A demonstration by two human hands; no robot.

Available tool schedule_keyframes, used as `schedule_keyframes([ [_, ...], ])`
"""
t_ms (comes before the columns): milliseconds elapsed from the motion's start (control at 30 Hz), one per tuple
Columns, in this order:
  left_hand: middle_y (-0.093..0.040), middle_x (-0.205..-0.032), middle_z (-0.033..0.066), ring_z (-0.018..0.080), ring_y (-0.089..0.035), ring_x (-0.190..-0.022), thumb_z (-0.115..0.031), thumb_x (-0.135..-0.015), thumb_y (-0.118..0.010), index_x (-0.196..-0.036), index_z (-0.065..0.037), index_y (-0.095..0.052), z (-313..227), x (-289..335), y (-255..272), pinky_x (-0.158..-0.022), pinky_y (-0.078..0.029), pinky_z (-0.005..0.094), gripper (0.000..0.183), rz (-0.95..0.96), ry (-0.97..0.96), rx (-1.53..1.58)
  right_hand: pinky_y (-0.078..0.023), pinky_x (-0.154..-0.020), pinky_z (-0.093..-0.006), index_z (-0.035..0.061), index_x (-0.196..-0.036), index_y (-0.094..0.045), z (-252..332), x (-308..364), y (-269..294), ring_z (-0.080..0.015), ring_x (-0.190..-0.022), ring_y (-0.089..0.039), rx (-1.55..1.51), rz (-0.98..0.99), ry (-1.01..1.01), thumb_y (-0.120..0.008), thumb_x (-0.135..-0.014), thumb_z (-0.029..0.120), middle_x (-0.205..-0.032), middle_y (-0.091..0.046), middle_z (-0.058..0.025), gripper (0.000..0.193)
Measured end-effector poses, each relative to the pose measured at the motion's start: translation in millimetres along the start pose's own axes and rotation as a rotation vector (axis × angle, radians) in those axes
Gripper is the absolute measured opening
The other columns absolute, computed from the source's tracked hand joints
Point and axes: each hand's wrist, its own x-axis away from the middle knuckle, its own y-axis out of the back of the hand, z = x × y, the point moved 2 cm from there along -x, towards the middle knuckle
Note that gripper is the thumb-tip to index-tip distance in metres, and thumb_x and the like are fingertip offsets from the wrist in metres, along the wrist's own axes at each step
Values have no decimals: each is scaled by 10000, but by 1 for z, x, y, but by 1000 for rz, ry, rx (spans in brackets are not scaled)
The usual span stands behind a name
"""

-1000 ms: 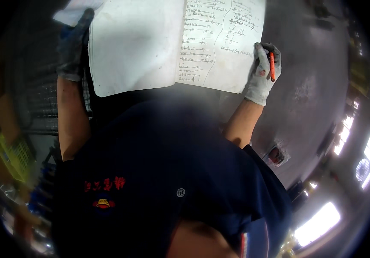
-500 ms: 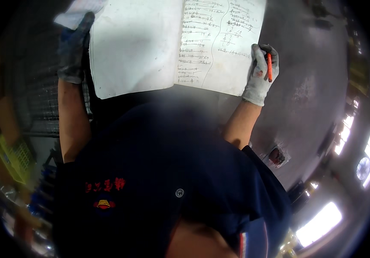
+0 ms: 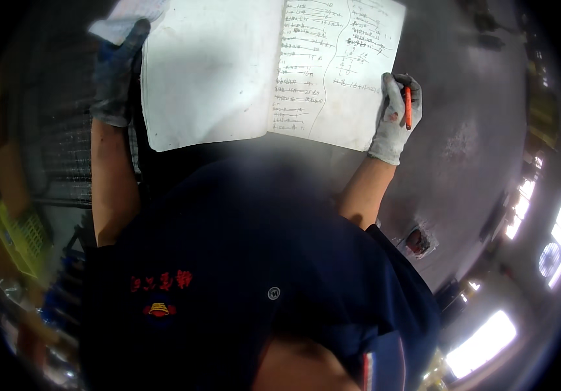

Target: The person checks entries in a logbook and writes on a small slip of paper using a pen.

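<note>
An open notebook (image 3: pixel 208 78) spans the upper middle of the view, its left page blank and its right page filled with handwritten lines, some crossed out. My left hand (image 3: pixel 112 81), in a dark blue-grey glove, grips the notebook's left edge with the thumb along it. A loose sheet of paper (image 3: pixel 124 19) sticks out by that thumb. At the right edge of the notebook my right hand (image 3: pixel 392 120), in a greyish-white glove with a small red spot, has its thumb against the page. A red pen (image 3: pixel 408 107) is tucked in its fingers. The fingers under the notebook are hidden.
A grey surface (image 3: pixel 463 150) extends to the right, with a small reddish-brown block (image 3: pixel 417 241) near my right elbow. Dark mesh (image 3: pixel 65 150) lies beyond my left forearm. Lower left stands a yellow-green plastic crate (image 3: pixel 23 238). A round fan (image 3: pixel 549 259) shows at the far right.
The notebook and loose sheet sit slightly farther right in the picture, tilted a little more. Both hands keep their grip; the right one, with the pen, is slightly lower.
</note>
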Motion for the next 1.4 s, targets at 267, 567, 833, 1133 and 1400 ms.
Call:
schedule_keyframes([
  [267,-714,-1026,36,101,-655,-840,-280,-865,-827,-1165,7,-679,0,0,-2,-729,-516,260,441,-8,13,-13,-509,-750,-221,-14,-999,-643,-3,-1,-1,-81,-767,-565,-87,-4,-36,-792,-822,36,-847,-600,-16,236],
  [567,-710,-1080,47,117,-655,-883,-254,-875,-813,-1236,22,-650,-4,3,-7,-767,-518,270,483,11,21,26,-490,-725,-224,-3,-982,-648,-2,-4,1,-85,-737,-571,6,7,-6,-784,-824,33,-835,-645,-24,212],
  [833,-715,-1070,42,107,-657,-888,-228,-897,-792,-1234,11,-657,-3,3,-2,-768,-517,252,436,32,79,0,-471,-729,-220,22,-951,-649,-5,-5,0,-81,-726,-550,11,29,24,-763,-830,18,-825,-631,-11,167],
  [1133,-722,-1005,24,91,-640,-826,-247,-897,-794,-1159,7,-698,-10,5,-11,-732,-502,256,377,-21,36,-8,-471,-736,-222,20,-940,-646,-8,-7,3,-84,-740,-551,11,27,8,-763,-831,28,-842,-625,-14,160],
  [1400,-720,-1014,25,89,-638,-828,-243,-897,-795,-1161,11,-699,-5,3,-6,-727,-497,247,379,-22,77,-1,-475,-774,-226,-14,-976,-645,-11,-7,3,-101,-797,-564,-47,14,-6,-773,-833,44,-879,-622,-30,200],
])
